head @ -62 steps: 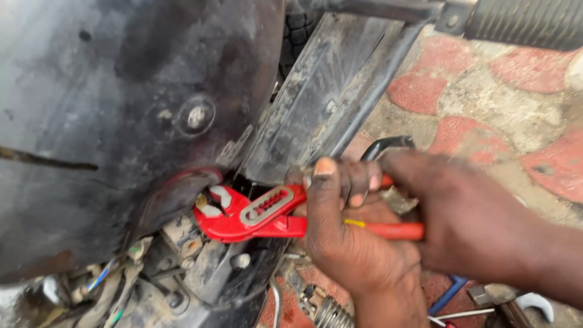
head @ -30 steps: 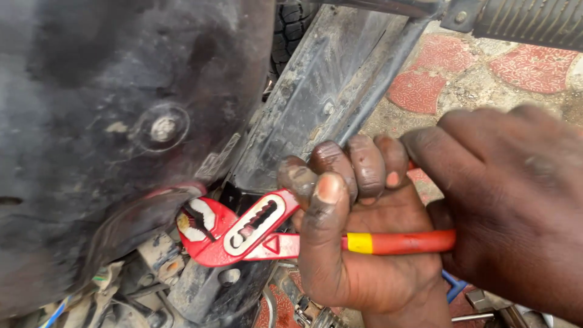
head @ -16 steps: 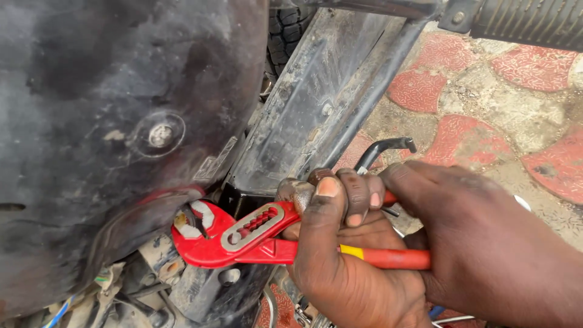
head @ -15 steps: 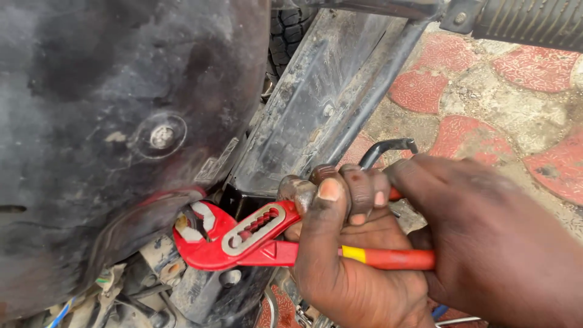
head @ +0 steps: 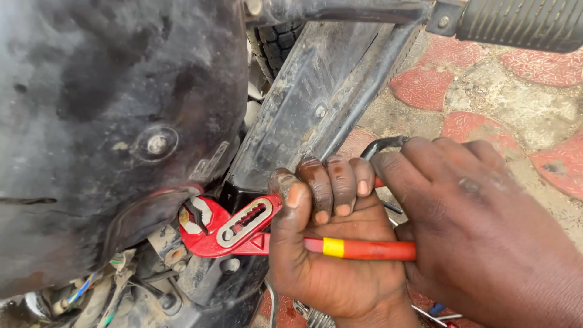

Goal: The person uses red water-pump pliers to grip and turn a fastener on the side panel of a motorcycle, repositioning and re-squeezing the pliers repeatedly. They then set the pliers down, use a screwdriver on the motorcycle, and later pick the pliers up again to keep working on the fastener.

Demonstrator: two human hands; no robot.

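Two hands crowd one tool under a big grimy black motorcycle body panel (head: 115, 109), with the slanted black plate (head: 316, 103) beside it and a ribbed rubber footpeg (head: 522, 24) up at the top right. Below lies the ground, red patterned paving (head: 546, 67), outdoors in daylight.

Next down in size: the right hand (head: 486, 231) folds over from the right, covering the handle ends, closed around them as far as shows. The left hand (head: 331, 249) wraps the grip of the red water-pump pliers (head: 243, 228) tight, thumb over the top, fingers curled shut.

The pliers' long axis runs nearly level, handles right, head left of both hands, so the left hand is nearer the jaws. Those jaws sit nearly shut on a small fitting tucked under the panel's lower edge, just above loose coloured wires (head: 91, 285).
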